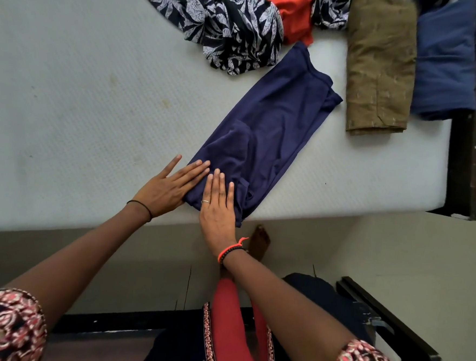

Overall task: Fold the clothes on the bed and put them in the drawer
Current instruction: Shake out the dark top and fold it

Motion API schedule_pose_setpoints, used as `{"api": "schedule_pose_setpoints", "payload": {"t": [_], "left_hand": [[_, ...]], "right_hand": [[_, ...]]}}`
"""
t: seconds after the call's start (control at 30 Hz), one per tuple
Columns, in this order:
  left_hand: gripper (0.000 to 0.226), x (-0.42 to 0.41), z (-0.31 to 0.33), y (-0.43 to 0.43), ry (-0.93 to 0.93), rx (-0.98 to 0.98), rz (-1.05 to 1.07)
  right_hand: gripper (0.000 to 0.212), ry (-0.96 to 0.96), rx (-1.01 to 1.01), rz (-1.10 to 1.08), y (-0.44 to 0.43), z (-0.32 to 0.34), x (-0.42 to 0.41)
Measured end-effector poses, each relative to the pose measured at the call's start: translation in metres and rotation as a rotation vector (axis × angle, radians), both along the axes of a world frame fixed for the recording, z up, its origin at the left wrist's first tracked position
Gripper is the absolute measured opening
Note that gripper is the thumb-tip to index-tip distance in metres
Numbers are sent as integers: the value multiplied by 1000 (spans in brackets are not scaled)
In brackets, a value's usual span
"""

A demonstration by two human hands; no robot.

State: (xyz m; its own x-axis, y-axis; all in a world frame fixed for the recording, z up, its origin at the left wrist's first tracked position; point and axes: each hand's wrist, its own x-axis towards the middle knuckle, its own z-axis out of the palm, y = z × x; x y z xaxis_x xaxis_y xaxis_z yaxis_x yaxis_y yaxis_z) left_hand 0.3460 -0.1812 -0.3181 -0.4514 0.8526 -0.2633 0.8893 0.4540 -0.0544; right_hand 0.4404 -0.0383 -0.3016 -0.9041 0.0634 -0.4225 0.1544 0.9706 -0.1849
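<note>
Fingers straight and gripping nothing, the left hand and right hand press flat on the near end of a navy garment on the bed. The cloth runs toward 1 o'clock. Smoothing outward along it before the next fold should keep creases out. A folded olive garment and blue garment lie at 2 o'clock, with an unfolded leaf-print garment at 12.

On garment at mattress edge, left hand and right hand; clothes heap behind, folded piece right.
</note>
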Motion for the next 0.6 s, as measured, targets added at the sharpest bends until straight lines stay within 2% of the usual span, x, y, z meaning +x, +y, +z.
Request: {"api": "schedule_pose_setpoints", "payload": {"t": [0.13,0.27,0.4,0.5,0.6], "left_hand": [[65,-4,6,-3,-49,-35,-29],[63,3,25,-13,-240,-132,-64],[83,14,70,-15,-487,-349,-69],[82,7,98,-10,-719,-367,71],[57,-11,108,-10,-985,-153,378]], "right_hand": [[57,-27,-20,0,2,8,5],[68,-119,-140,-23,-3,24,23],[70,-367,-442,5,-3,59,42],[76,-524,-702,-145,8,83,42],[63,-495,-789,-277,33,90,31]]}}
